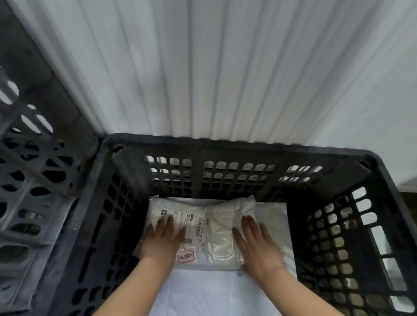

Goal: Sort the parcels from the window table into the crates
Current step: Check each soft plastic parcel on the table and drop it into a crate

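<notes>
Both hands — left hand (163, 236) and right hand (257, 244) — press flat, fingers straight, gripping nothing, on the white parcel (209, 230) inside the black crate (242, 146) — its slick wrap could slide askew.

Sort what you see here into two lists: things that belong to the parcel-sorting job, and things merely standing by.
Part of the job:
white parcel
black crate holding it
left hand and right hand, both flat on the parcel
white bags beneath it

Standing by:
neighbouring crate on the left
ribbed white wall
</notes>
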Demonstrator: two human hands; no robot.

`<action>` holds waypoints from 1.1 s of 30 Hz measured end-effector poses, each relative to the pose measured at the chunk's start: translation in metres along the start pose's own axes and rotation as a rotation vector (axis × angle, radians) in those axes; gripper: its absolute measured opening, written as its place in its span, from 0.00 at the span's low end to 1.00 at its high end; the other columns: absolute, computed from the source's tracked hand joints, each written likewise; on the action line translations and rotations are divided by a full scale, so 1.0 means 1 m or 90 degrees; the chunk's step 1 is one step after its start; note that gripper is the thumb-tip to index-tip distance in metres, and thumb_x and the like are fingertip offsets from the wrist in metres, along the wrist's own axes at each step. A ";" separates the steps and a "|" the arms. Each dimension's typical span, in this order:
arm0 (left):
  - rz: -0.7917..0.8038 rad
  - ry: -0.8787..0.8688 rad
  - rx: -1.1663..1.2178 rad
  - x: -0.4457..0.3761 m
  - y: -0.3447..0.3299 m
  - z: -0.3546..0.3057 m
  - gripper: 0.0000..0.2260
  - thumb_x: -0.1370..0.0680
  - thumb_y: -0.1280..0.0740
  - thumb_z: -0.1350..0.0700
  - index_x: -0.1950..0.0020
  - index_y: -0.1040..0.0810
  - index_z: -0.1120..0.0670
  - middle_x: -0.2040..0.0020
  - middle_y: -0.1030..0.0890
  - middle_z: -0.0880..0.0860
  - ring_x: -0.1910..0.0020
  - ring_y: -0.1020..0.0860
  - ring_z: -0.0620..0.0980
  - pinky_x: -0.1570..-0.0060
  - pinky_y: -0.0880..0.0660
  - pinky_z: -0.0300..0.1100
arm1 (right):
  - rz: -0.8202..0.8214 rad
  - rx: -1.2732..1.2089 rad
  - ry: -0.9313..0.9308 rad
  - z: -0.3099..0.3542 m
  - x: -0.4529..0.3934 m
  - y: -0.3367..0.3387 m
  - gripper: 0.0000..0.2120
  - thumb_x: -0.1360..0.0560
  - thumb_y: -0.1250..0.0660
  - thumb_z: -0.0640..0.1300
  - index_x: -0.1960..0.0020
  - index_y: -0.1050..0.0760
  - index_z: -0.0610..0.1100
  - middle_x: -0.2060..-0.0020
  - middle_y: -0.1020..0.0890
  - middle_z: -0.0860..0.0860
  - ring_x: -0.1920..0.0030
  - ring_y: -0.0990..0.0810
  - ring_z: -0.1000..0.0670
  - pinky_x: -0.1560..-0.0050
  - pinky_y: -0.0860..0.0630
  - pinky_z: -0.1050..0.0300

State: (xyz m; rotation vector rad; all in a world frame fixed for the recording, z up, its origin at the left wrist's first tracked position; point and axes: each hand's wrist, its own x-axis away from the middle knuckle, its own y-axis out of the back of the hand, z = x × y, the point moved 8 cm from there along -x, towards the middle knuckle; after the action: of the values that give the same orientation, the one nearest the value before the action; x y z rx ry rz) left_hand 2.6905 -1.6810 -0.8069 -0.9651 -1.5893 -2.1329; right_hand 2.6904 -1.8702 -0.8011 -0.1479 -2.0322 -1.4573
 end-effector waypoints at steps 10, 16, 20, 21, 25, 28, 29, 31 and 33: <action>0.044 -0.037 0.072 -0.021 -0.018 0.010 0.34 0.18 0.42 0.52 0.23 0.65 0.44 0.24 0.69 0.56 0.24 0.63 0.58 0.26 0.58 0.53 | 0.076 -0.118 0.094 0.002 -0.028 -0.017 0.47 0.25 0.32 0.53 0.21 0.61 0.45 0.24 0.65 0.43 0.24 0.65 0.43 0.26 0.63 0.51; 0.030 0.002 0.021 -0.008 -0.012 0.010 0.31 0.18 0.44 0.54 0.22 0.59 0.44 0.22 0.62 0.58 0.23 0.58 0.61 0.27 0.54 0.57 | 0.059 -0.093 0.051 0.006 -0.017 -0.011 0.44 0.24 0.33 0.53 0.21 0.59 0.43 0.24 0.63 0.39 0.23 0.62 0.40 0.25 0.61 0.46; 0.007 0.025 0.014 0.001 -0.011 0.015 0.31 0.21 0.42 0.58 0.22 0.52 0.45 0.24 0.49 0.58 0.26 0.45 0.59 0.31 0.41 0.51 | 0.070 -0.107 0.015 0.002 -0.006 -0.018 0.43 0.23 0.36 0.54 0.22 0.60 0.41 0.23 0.60 0.38 0.23 0.60 0.40 0.25 0.58 0.48; 0.011 0.021 0.020 0.002 -0.012 0.015 0.31 0.21 0.41 0.58 0.22 0.52 0.45 0.24 0.48 0.58 0.27 0.44 0.58 0.31 0.40 0.50 | 0.084 -0.117 0.015 0.001 -0.006 -0.020 0.42 0.22 0.37 0.54 0.22 0.60 0.41 0.23 0.60 0.39 0.23 0.60 0.40 0.25 0.58 0.49; 0.039 0.025 0.010 0.011 -0.008 0.017 0.31 0.21 0.41 0.56 0.22 0.52 0.45 0.23 0.47 0.56 0.26 0.43 0.57 0.31 0.42 0.51 | 0.117 -0.099 0.020 -0.002 -0.002 -0.010 0.42 0.23 0.36 0.55 0.21 0.58 0.42 0.23 0.57 0.38 0.23 0.55 0.40 0.25 0.55 0.49; 0.034 0.018 -0.019 0.041 0.015 0.018 0.31 0.20 0.41 0.55 0.22 0.53 0.46 0.22 0.49 0.57 0.25 0.46 0.57 0.30 0.43 0.52 | 0.116 -0.062 0.013 -0.007 0.019 0.016 0.40 0.22 0.37 0.55 0.22 0.56 0.41 0.23 0.50 0.40 0.24 0.50 0.40 0.25 0.52 0.47; 0.022 0.012 -0.026 0.057 0.028 0.018 0.31 0.20 0.40 0.55 0.22 0.52 0.47 0.22 0.49 0.57 0.25 0.46 0.57 0.30 0.44 0.52 | 0.109 -0.048 0.012 -0.009 0.029 0.030 0.39 0.23 0.37 0.55 0.22 0.54 0.41 0.24 0.47 0.41 0.24 0.48 0.41 0.25 0.51 0.46; 0.001 0.001 -0.030 0.095 0.059 0.021 0.31 0.21 0.38 0.54 0.22 0.51 0.48 0.22 0.48 0.57 0.25 0.47 0.57 0.29 0.45 0.53 | 0.107 -0.013 0.027 -0.010 0.058 0.066 0.36 0.22 0.37 0.55 0.23 0.49 0.41 0.25 0.42 0.43 0.25 0.46 0.42 0.26 0.49 0.45; -0.010 -0.010 -0.032 0.141 0.097 0.026 0.31 0.21 0.38 0.53 0.22 0.50 0.48 0.23 0.48 0.57 0.25 0.47 0.57 0.28 0.45 0.54 | 0.104 0.023 0.049 -0.010 0.091 0.113 0.33 0.22 0.38 0.55 0.24 0.46 0.41 0.26 0.40 0.44 0.25 0.44 0.43 0.27 0.47 0.45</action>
State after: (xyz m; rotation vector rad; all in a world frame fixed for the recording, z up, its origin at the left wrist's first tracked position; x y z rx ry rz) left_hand 2.6557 -1.6694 -0.6373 -0.9903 -1.5624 -2.1908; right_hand 2.6713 -1.8596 -0.6576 -0.2336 -1.9347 -1.3055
